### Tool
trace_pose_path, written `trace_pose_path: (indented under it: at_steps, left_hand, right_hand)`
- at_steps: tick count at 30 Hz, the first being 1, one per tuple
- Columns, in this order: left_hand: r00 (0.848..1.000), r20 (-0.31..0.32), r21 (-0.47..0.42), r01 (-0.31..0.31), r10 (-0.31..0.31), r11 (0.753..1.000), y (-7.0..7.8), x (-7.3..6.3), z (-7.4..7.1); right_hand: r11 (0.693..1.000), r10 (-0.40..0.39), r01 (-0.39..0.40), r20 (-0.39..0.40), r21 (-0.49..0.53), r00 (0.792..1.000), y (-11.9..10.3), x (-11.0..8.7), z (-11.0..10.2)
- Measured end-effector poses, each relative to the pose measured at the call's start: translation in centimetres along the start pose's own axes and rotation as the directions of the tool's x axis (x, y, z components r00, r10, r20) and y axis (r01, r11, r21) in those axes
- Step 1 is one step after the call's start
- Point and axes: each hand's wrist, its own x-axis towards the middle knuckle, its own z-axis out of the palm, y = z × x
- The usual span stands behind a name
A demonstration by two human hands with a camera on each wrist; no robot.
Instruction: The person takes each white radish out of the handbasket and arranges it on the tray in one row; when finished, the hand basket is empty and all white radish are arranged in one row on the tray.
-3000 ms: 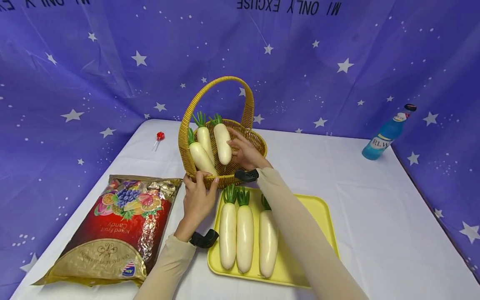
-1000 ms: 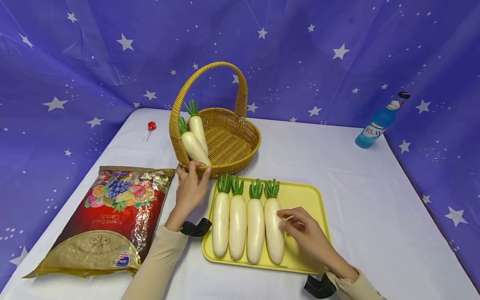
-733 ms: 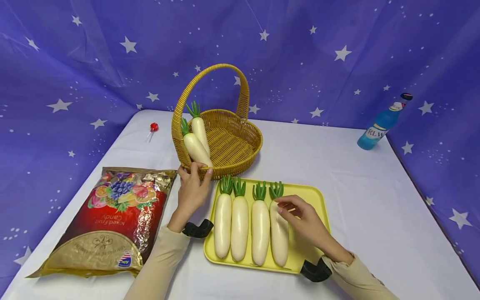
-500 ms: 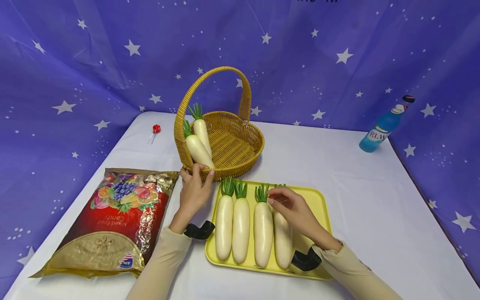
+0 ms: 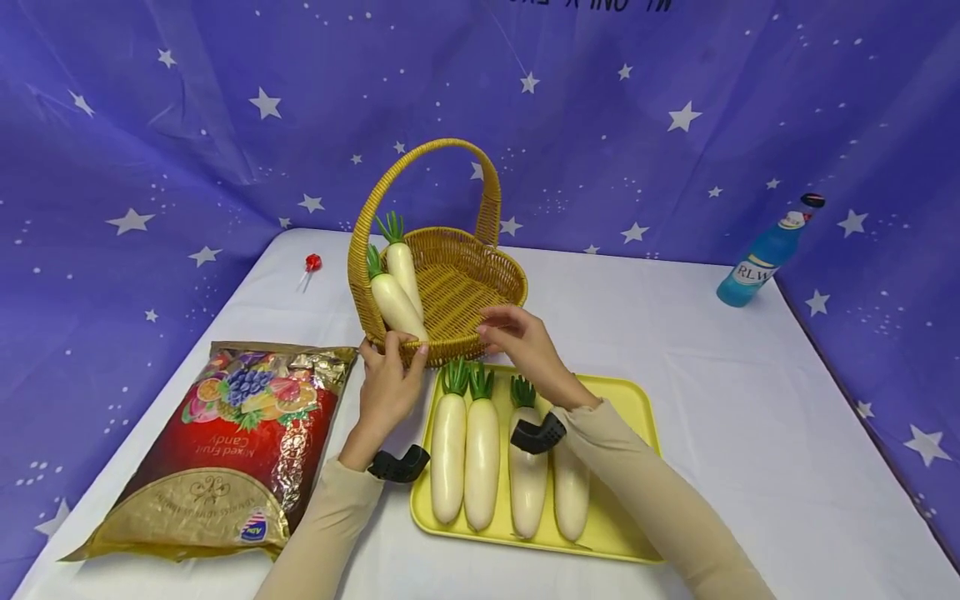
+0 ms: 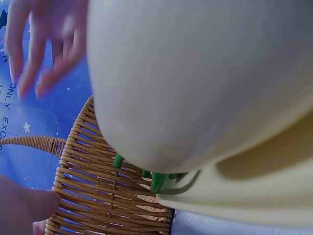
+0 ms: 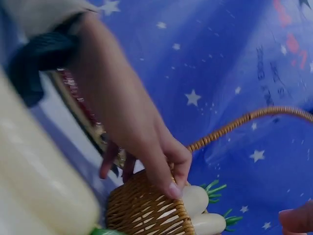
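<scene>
My left hand [image 5: 391, 382] grips the front left rim of a wicker basket [image 5: 476, 346] with an arched handle. In the right wrist view that left hand [image 7: 142, 137] has its thumb on the rim. Inside the basket, against its left side, lie two white radishes [image 5: 396, 307] with green tops. My right hand [image 5: 525, 346] hovers by the front right rim, holding nothing, its fingers loosely bent; the left wrist view shows this right hand [image 6: 49, 41] blurred. Several more white radishes [image 5: 482, 467] lie side by side on a yellow tray [image 5: 618, 533], two partly covered by the right arm.
A large bag of mixed fruit candy [image 5: 232, 450] lies left of the tray. Behind it is a red lollipop [image 5: 312, 263]. A blue bottle [image 5: 761, 262] leans at the far right. Starry blue cloth hangs behind the white table [image 5: 750, 433].
One white radish went from the basket onto the tray and was let go. My right hand then moved from the tray back up to the basket. The left hand stays on the rim.
</scene>
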Motion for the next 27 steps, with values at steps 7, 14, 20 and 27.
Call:
trace_pose_path:
  at_steps: [7,14,20,27]
  left_hand:
    - [1.0,-0.004,-0.006,0.008,-0.008,1.0,0.0,0.0,0.0]
    - [0.998,-0.054,0.0,0.016,-0.016,1.0,0.1,0.0,0.3]
    - [0.997,-0.072,0.005,0.023,-0.023,1.0,0.1,-0.2,0.5]
    - [0.997,-0.076,0.005,0.007,-0.007,1.0,0.1,0.0,0.3]
  right_hand:
    - [0.996,0.067,-0.064,-0.039,0.06,0.997,0.1,5.4,2.6]
    - [0.991,0.09,-0.087,-0.028,0.107,0.996,0.8,8.6,5.0]
    - [0.998,0.064,-0.064,-0.006,0.016,0.998,1.8,9.8,6.0]
    - [0.975,0.077,-0.057,0.084,-0.216,0.993,1.8,10.6,6.3]
